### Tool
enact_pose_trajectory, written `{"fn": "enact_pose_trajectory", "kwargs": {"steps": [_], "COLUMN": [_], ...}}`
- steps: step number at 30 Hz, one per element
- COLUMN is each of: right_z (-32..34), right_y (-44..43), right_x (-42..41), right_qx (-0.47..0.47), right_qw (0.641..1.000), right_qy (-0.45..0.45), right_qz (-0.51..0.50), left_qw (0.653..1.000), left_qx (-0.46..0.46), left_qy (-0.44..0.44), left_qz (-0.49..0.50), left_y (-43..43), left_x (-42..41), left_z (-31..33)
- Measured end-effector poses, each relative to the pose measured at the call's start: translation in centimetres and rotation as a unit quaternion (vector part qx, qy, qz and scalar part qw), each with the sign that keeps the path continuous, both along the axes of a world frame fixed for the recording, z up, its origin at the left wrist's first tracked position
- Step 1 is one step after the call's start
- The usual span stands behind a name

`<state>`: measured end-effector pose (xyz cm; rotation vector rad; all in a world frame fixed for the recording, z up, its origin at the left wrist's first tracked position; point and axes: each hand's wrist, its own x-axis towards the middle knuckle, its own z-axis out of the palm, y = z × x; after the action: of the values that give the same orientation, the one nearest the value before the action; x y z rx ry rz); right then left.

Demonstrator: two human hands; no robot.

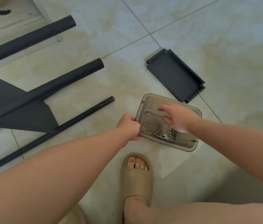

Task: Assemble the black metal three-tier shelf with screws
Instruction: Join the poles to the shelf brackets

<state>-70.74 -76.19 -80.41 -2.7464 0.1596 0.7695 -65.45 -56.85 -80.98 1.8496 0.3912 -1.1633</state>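
Screws [165, 135] lie heaped in the near right corner of a tan translucent dish [190, 147] on the tiled floor [208, 29]. The left hand [128, 126] has its grip closed on the dish's left rim. The right hand [178, 118] is over the dish, grip wide, fingers spread. Just beyond lies a black shelf tray [175, 75], open side up, long axis running upper left to lower right. To the left, three black tubes [46, 89] lie roughly parallel, ends pointing upper right.
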Motion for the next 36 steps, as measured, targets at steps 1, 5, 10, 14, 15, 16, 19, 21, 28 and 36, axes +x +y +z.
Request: {"fn": "enact_pose_trajectory", "kwargs": {"steps": [1,5,10,14,15,16,19,21,28,36], "right_z": [-0.4,-2.5,-5.2,-6.7,-6.9,-7.0,-7.5,-7.9,-7.5,-0.5], "right_y": [0.2,1.0,2.3,2.7,2.7,2.6,2.7,2.8,2.7,3.3], "right_x": [0.3,1.4,3.1,3.5,3.4,3.2,2.7,2.3,2.0,2.2], "right_qx": [0.0,-0.009,-0.001,-0.034,-0.041,-0.046,-0.06,-0.071,-0.038,0.006], "right_qw": [1.0,0.999,0.999,0.994,0.992,0.989,0.978,0.973,0.986,0.998], "right_qy": [0.01,0.042,0.052,0.095,0.111,0.126,0.141,0.132,0.134,0.054], "right_qz": [-0.004,-0.01,0.0,0.032,0.047,0.067,0.143,0.174,0.096,0.011], "left_qw": [1.0,1.0,0.999,0.997,0.997,0.997,0.997,0.997,0.993,0.936], "left_qx": [0.002,-0.002,-0.034,-0.052,-0.054,-0.056,-0.054,-0.052,-0.034,0.087], "left_qy": [0.003,0.005,0.012,0.006,0.004,0.003,-0.006,-0.012,-0.042,-0.11], "left_qz": [-0.001,-0.016,-0.032,-0.048,-0.049,-0.049,-0.049,-0.051,-0.109,-0.323], "left_y": [0.4,2.1,3.8,4.7,4.8,4.9,4.8,4.8,4.6,5.7], "left_x": [0.2,1.0,2.2,2.9,3.0,3.0,2.9,2.8,2.7,3.5], "left_z": [-0.1,-0.7,-0.9,-0.7,-0.8,-0.9,-1.1,-1.2,-0.5,3.9]}}
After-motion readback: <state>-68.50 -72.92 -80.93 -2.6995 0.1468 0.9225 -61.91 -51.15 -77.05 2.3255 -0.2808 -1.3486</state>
